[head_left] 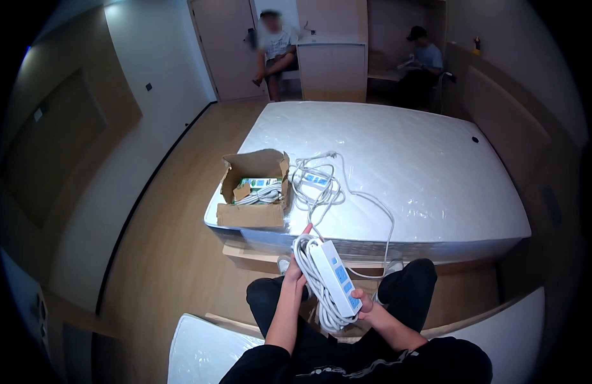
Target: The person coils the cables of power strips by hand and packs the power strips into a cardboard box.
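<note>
My left hand (296, 264) is closed round a coiled white cable (318, 291) at its upper left side. A white power strip (337, 276) with blue socket faces lies along the coil, tilted, and my right hand (365, 302) grips its lower end. Beyond my hands, a second power strip (316, 180) rests on the plastic-covered mattress (437, 185) among loose loops of white cable (337, 195). To its left stands an open cardboard box (251, 216) with cable and packaging inside.
One person (278, 48) sits by the door at the back, and another person (427, 61) sits at the back right. A cable hangs over the mattress's near edge. I sit on another plastic-covered mattress (200, 352). A cabinet (333, 72) stands behind.
</note>
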Motion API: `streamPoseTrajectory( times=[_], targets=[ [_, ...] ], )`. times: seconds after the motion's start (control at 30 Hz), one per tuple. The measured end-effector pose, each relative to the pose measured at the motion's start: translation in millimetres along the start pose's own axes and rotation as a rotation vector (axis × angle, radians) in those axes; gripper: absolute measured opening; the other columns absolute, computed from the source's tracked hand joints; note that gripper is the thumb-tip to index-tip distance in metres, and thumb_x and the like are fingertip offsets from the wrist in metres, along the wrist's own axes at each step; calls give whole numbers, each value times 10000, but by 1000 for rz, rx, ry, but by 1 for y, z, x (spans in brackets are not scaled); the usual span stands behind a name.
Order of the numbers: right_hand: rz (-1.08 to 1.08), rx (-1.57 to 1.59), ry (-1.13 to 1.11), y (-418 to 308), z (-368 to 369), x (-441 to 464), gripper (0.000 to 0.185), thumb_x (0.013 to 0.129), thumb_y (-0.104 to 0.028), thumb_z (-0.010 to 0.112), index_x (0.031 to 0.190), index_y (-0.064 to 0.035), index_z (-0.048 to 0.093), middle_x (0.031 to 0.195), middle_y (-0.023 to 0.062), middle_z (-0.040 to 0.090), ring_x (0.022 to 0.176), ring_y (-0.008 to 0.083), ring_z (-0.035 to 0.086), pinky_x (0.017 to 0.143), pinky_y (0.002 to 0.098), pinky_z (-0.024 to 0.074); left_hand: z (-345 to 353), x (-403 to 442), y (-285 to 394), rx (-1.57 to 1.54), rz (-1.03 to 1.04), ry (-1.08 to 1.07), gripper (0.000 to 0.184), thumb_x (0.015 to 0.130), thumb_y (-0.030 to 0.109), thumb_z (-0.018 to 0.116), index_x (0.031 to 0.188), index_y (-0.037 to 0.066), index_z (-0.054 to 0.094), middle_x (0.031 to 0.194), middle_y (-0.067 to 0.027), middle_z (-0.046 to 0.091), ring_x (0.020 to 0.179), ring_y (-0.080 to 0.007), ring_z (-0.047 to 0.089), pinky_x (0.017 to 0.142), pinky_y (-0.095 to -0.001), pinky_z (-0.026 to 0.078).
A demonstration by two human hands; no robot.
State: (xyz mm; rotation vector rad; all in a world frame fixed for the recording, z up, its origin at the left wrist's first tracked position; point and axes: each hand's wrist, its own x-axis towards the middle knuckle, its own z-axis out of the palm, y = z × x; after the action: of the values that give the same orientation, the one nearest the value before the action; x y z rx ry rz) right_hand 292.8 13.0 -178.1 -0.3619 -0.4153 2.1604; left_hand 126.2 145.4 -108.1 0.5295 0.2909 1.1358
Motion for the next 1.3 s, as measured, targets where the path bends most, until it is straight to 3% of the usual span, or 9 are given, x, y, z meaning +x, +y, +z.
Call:
streamPoseTrajectory(
  times=[0.13,0.3,0.4,0.5,0.67,0.8,0.97,1.17,1.3],
  targets=[
    [85,40,-36,-7,5,12,648,758,-322,613,1265,30,413,1155,157,561,1009,252,586,882,354,476,-43,14,-12,-318,-65,164,419,877,278,550,1199,18,487,940,-108,615,746,-189,613,623,-279,537],
    [69,-128,-26,-43,23,44,691,725,-297,641,1277,36,391,1199,177,524,1033,264,572,898,358,470,-25,22,47,98,133,-164,772,781,419,616,1337,-13,302,1235,-213,494,1099,-289,532,924,-386,454],
    [84,-151,-71,-62,34,77,722,713,-309,663,1286,22,374,1185,164,529,1024,244,574,876,340,483,-22,42,70,395,220,62,913,737,565,613,1356,-8,265,1214,-245,497,1105,-312,523,953,-397,429],
    [136,-352,-13,-81,20,118,726,698,-296,689,1279,13,383,1175,141,535,1010,220,578,866,329,488,-42,60,108,200,168,-165,927,745,698,468,1354,21,294,1187,-198,528,1096,-262,531,950,-373,429],
    [220,-769,-103,-145,17,237,727,672,-289,709,1261,21,418,1138,100,557,992,159,560,857,272,464,-71,120,180,658,114,320,411,901,367,469,1053,11,608,943,-87,634,832,-140,610,726,-274,492],
    [136,-1487,-172,-203,61,340,790,709,-314,683,1361,-23,345,1221,146,514,1090,180,492,929,264,369,-126,187,244,672,96,339,282,872,240,465,943,20,626,863,-69,641,766,-152,621,706,-283,509],
    [171,-1697,-367,-228,59,450,753,686,-304,694,1348,-99,399,1176,110,567,1037,177,544,893,267,420,-149,227,301,676,-76,397,300,845,288,513,950,23,605,867,-93,642,758,-182,615,696,-299,505],
    [420,-1789,-266,-203,20,498,863,599,-416,735,1339,-106,415,1153,137,577,1023,217,556,874,277,426,-216,254,296,1627,-16,481,173,775,133,582,809,4,693,789,-112,664,730,-182,603,690,-301,467],
    [492,-1698,-406,-168,-21,489,909,581,-420,745,1361,-129,381,1286,153,482,1161,248,463,964,312,361,-239,245,275,2031,-297,226,406,838,302,518,1087,-9,599,1024,-235,616,985,-343,589,864,-380,448]
  ],
)
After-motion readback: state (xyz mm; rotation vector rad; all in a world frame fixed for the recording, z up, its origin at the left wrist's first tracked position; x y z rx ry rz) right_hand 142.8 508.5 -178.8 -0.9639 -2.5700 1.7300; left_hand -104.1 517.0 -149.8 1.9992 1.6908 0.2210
